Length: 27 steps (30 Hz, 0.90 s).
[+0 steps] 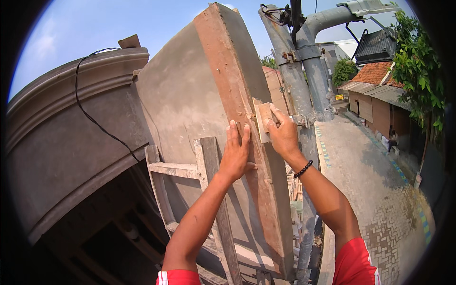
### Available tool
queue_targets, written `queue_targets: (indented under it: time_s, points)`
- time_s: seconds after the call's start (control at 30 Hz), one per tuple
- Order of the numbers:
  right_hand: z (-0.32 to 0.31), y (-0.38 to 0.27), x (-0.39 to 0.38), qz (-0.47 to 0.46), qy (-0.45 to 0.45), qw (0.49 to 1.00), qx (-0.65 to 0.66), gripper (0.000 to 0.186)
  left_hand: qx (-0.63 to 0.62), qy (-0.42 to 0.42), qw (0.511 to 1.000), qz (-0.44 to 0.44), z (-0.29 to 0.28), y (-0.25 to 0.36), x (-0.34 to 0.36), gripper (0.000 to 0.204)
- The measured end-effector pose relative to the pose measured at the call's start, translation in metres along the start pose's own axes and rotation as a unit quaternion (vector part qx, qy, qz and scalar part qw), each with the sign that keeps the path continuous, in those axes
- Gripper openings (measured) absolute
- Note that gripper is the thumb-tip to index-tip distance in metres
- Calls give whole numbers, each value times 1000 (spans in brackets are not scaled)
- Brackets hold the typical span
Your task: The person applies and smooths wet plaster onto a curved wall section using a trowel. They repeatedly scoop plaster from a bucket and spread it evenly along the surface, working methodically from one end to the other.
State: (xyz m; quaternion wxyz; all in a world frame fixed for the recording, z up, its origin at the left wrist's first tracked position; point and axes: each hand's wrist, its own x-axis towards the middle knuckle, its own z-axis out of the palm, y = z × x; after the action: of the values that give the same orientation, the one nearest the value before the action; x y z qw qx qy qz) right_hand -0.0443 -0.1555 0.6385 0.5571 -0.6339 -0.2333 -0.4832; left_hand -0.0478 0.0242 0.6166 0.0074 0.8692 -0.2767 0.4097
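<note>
A tall grey plastered wall point(178, 90) stands before me, with a long reddish-brown wooden board point(219, 61) running along its edge. My left hand point(235, 151) lies on the board with fingers stretched out and thumb spread. In my right hand point(284, 133), which wears a dark bead bracelet point(303, 169), is a small wooden float point(264, 121). Its flat face rests against the narrow end face of the wall point(251, 61), just beyond the board. My fingers and thumb grip the back of the float; part of its handle is hidden by them.
A wooden ladder point(209, 161) leans at the wall below my left arm. Close on the right rise grey metal poles point(292, 71) with clamps and wires. A black cable point(88, 114) hangs over the moulded ledge point(104, 61) at left. Far below right runs a paved lane point(361, 166).
</note>
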Motion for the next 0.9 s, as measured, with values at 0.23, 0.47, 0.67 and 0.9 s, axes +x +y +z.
queue_targets:
  time_s: [0.23, 0.47, 0.67, 0.9]
  points:
    - [-14, -5, 36, -28, 70, 996, 56, 47, -1, 0, 1000, 3, -1, 3, 3, 138]
    - [18, -47, 173, -99, 90, 991, -17, 48, -1, -4, 1000, -5, -2, 8, 4, 138]
    - [16, -23, 127, -88, 33, 995, -27, 52, 6, -2, 1000, -11, 5, 2, 2, 139]
    - [-10, -12, 17, -1, -14, 999, -40, 51, 5, -7, 1000, -9, 2, 9, 8, 138]
